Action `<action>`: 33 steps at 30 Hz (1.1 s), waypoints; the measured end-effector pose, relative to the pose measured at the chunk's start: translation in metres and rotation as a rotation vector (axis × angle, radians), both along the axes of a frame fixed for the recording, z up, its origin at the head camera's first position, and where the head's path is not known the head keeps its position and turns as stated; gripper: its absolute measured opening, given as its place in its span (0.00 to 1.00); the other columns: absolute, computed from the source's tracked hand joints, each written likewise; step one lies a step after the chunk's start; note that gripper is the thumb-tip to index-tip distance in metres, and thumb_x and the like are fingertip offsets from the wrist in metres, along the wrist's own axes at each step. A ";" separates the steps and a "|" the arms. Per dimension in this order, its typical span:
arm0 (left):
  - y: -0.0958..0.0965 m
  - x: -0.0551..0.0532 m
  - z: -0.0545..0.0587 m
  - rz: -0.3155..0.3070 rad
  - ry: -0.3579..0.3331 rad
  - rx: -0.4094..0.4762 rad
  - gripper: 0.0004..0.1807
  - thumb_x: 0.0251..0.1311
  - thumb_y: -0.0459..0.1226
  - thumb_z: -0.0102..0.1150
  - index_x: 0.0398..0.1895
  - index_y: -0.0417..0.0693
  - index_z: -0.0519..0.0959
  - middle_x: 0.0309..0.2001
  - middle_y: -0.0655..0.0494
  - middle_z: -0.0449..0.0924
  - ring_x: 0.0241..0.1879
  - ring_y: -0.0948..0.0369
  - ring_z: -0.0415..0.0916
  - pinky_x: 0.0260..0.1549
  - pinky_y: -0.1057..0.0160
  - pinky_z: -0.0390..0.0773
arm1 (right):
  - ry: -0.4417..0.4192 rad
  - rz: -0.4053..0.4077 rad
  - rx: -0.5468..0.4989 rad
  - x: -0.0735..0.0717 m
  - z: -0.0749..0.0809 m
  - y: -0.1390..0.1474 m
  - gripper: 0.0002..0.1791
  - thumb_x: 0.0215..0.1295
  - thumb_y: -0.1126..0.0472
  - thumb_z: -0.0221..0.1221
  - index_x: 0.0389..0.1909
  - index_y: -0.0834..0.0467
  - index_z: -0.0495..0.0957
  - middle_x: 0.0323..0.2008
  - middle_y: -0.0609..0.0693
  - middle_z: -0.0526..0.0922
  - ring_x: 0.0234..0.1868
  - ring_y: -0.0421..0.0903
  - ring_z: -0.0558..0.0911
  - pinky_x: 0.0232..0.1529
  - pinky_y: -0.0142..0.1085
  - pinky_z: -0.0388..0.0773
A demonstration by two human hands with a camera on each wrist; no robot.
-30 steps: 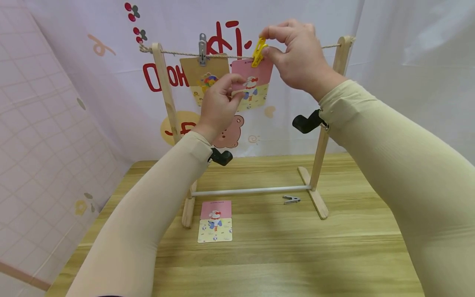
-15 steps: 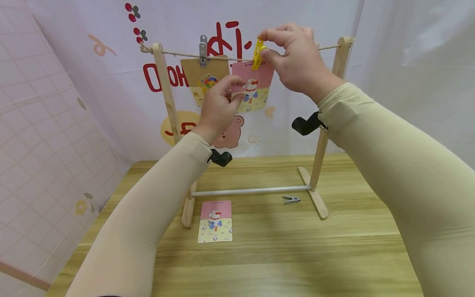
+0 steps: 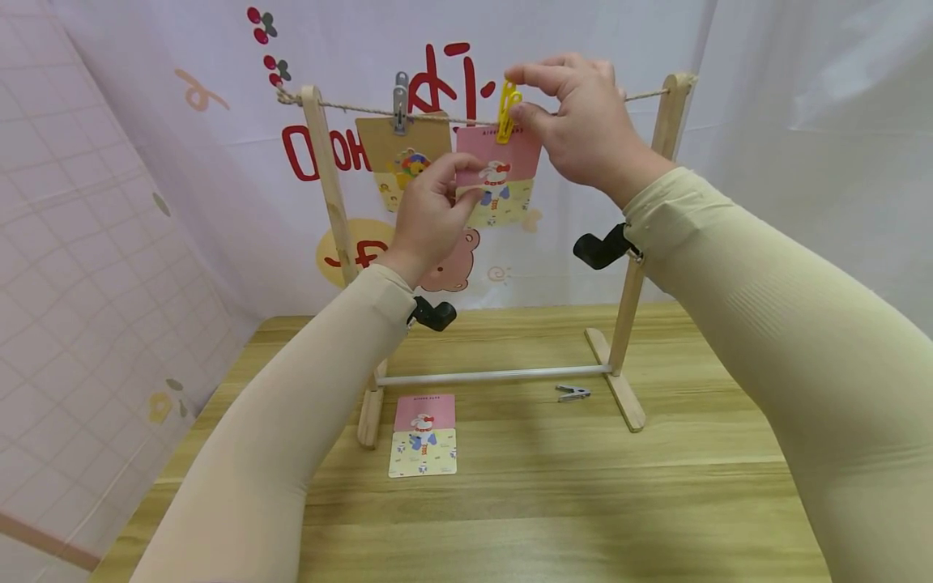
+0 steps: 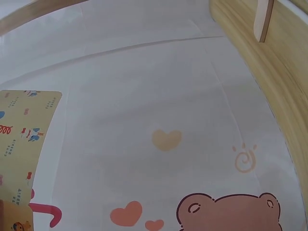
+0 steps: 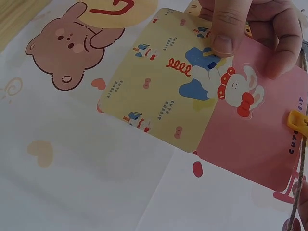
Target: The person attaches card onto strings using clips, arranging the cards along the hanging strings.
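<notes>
My right hand (image 3: 594, 121) pinches a yellow clothespin (image 3: 506, 113) by its upper ends, with the pin's lower end over the top edge of a pink and yellow rabbit card (image 3: 503, 158) at the rope (image 3: 452, 121). My left hand (image 3: 433, 206) pinches that card near its left edge. In the right wrist view the left thumb presses on the front of the card (image 5: 250, 139), and the pin's yellow tip (image 5: 298, 121) sits at its lettered top. Left of it, a brown and yellow card (image 3: 375, 142) hangs from the rope under a grey clothespin (image 3: 400, 105).
The rope runs between two wooden posts (image 3: 331, 186), joined low down by a white rod (image 3: 496, 375). On the wooden table (image 3: 554, 518) lie another pink and yellow rabbit card (image 3: 423, 437) and a second grey clothespin (image 3: 573, 393). A printed cloth (image 3: 547, 275) hangs behind.
My right hand has moved slightly down with the yellow clothespin, which now stands more upright. The rope and both hanging cards sit a little lower. My left hand has hardly moved.
</notes>
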State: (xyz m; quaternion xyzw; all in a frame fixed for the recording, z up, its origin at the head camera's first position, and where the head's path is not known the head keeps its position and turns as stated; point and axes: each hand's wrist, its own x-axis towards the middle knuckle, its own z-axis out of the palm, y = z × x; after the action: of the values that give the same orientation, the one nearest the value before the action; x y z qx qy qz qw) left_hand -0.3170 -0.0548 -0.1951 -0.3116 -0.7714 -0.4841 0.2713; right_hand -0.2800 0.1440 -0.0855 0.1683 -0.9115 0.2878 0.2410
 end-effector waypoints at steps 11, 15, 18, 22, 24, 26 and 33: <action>-0.001 0.004 0.000 -0.031 -0.037 0.006 0.15 0.73 0.34 0.63 0.61 0.49 0.81 0.57 0.57 0.84 0.28 0.59 0.71 0.31 0.69 0.74 | 0.009 -0.017 0.008 -0.001 -0.001 0.001 0.26 0.80 0.48 0.55 0.77 0.37 0.70 0.77 0.41 0.67 0.81 0.44 0.50 0.79 0.47 0.40; -0.002 0.004 -0.002 -0.043 -0.045 0.012 0.15 0.73 0.35 0.64 0.61 0.50 0.82 0.59 0.59 0.83 0.25 0.57 0.63 0.27 0.66 0.67 | 0.017 -0.018 0.008 -0.001 -0.002 0.001 0.27 0.80 0.48 0.55 0.77 0.37 0.69 0.78 0.41 0.66 0.81 0.44 0.49 0.79 0.47 0.39; -0.003 0.004 -0.003 -0.046 -0.045 0.009 0.15 0.73 0.36 0.64 0.60 0.52 0.82 0.56 0.61 0.84 0.25 0.57 0.63 0.27 0.65 0.66 | 0.024 -0.015 0.004 -0.001 -0.003 0.002 0.27 0.80 0.48 0.55 0.77 0.37 0.69 0.78 0.42 0.66 0.81 0.44 0.48 0.80 0.47 0.36; -0.004 0.005 -0.006 -0.045 -0.046 0.004 0.15 0.72 0.36 0.65 0.60 0.53 0.83 0.41 0.56 0.79 0.25 0.57 0.65 0.26 0.65 0.67 | 0.029 -0.017 -0.004 -0.002 -0.004 0.004 0.27 0.80 0.49 0.55 0.77 0.36 0.69 0.78 0.42 0.65 0.82 0.44 0.47 0.80 0.47 0.33; -0.005 0.004 -0.007 -0.043 -0.045 0.004 0.16 0.72 0.36 0.65 0.60 0.53 0.83 0.37 0.54 0.75 0.25 0.56 0.66 0.27 0.65 0.68 | 0.040 -0.017 -0.006 -0.002 -0.005 0.005 0.27 0.80 0.49 0.56 0.77 0.37 0.69 0.78 0.41 0.65 0.82 0.45 0.47 0.80 0.46 0.32; -0.006 0.003 -0.009 -0.039 -0.050 0.005 0.15 0.72 0.35 0.65 0.60 0.52 0.83 0.38 0.54 0.75 0.25 0.57 0.68 0.27 0.66 0.69 | 0.059 -0.016 -0.002 -0.002 -0.007 0.006 0.27 0.79 0.49 0.57 0.77 0.37 0.70 0.78 0.41 0.66 0.81 0.45 0.48 0.80 0.46 0.33; -0.009 0.001 -0.014 -0.024 -0.070 -0.005 0.14 0.72 0.34 0.65 0.59 0.49 0.82 0.41 0.54 0.81 0.25 0.57 0.71 0.27 0.67 0.71 | 0.148 0.006 -0.008 0.000 -0.013 0.011 0.28 0.78 0.50 0.59 0.76 0.42 0.72 0.76 0.43 0.68 0.79 0.46 0.50 0.78 0.45 0.35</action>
State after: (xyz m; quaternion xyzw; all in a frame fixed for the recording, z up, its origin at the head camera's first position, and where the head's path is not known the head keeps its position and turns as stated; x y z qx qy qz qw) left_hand -0.3162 -0.0637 -0.2094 -0.3046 -0.7776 -0.4961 0.2376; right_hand -0.2798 0.1553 -0.0986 0.1907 -0.8895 0.2789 0.3077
